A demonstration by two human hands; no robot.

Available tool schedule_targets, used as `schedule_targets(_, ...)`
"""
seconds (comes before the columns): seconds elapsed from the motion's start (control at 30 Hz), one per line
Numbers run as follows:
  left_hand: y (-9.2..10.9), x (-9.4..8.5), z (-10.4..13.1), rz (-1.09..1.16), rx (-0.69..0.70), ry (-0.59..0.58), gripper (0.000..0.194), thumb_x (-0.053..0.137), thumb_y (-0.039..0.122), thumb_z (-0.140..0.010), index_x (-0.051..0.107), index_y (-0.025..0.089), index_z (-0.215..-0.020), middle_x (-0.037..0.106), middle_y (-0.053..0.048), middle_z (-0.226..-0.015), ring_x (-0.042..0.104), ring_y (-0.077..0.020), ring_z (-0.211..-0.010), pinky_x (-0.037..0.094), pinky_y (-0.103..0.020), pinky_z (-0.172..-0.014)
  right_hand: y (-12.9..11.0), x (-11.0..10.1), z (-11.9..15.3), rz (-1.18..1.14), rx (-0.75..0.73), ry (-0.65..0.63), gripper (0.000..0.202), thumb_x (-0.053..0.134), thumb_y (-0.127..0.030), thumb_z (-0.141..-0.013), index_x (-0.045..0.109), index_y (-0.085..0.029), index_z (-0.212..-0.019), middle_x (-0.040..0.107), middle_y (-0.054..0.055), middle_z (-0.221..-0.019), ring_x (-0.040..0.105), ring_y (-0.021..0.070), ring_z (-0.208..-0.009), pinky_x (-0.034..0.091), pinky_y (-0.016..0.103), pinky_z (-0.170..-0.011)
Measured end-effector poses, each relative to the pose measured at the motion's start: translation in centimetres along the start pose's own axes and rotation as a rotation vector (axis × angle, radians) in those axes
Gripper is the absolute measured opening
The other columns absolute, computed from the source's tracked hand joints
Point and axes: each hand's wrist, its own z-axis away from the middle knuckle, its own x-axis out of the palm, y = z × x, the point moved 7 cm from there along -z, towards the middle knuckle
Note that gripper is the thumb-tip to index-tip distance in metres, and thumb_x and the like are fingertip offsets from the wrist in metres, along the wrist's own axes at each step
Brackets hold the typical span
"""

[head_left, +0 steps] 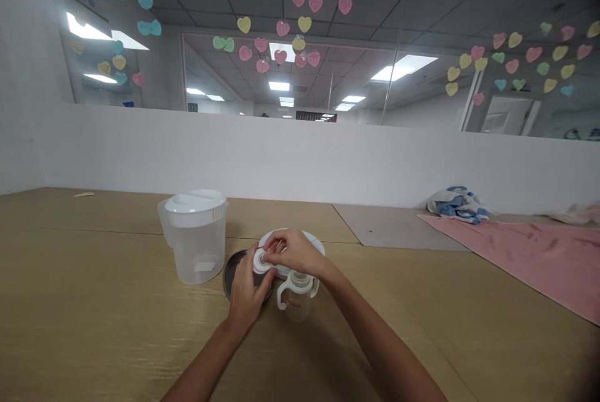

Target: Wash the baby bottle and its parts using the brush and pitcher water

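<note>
My left hand (246, 292) has its fingers closed round the side of a small white round bottle cap (259, 262). Thumb and fingers of my right hand (297, 252) pinch at the middle of the same cap, where a small pale part shows that I cannot make out clearly. Just below my right wrist stands a clear baby bottle (299, 305) with white side handles and an uncovered neck. Under my left hand lies a dark round metal dish (229, 274), partly hidden. A white plate (313, 239) is behind my right hand, mostly covered by it.
A translucent pitcher (199, 249) with a white lid stands to the left of the dish. At the right, a pink cloth (525, 252) covers the table (117, 302), with a crumpled blue and white cloth (457, 205) by the wall. A grey mat (398, 227) lies beside it.
</note>
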Motion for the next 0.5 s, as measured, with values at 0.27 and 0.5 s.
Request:
schedule_targets(0.27,-0.2,-0.3,0.2,0.007,0.057,0.050,0.045,0.042,0.046,-0.084,0.043,0.018,-0.118,0.056,-0.012,-0.115,0.053,-0.0248,-0.106,0.043,-0.042,-0.088,-2.3,1.9,0.8,0.351,-0.118,0.095,0.027,0.063,-0.032,-0.069,0.062,-0.020,-0.094,0.064,0.003,-0.088,0.056,0.0156,-0.080,0.040,0.025,-0.069)
schedule_targets(0.5,1.1,0.4,0.8,-0.046,0.160,-0.015,0.039,0.038,0.045,-0.087,0.045,0.018,-0.114,0.058,-0.011,-0.108,0.055,-0.0230,-0.101,0.044,-0.038,-0.085,-1.9,2.0,1.1,0.341,-0.159,-0.107,0.031,0.056,-0.021,-0.072,0.064,-0.023,-0.101,0.066,0.001,-0.083,0.058,0.0151,-0.078,0.038,0.022,-0.065)
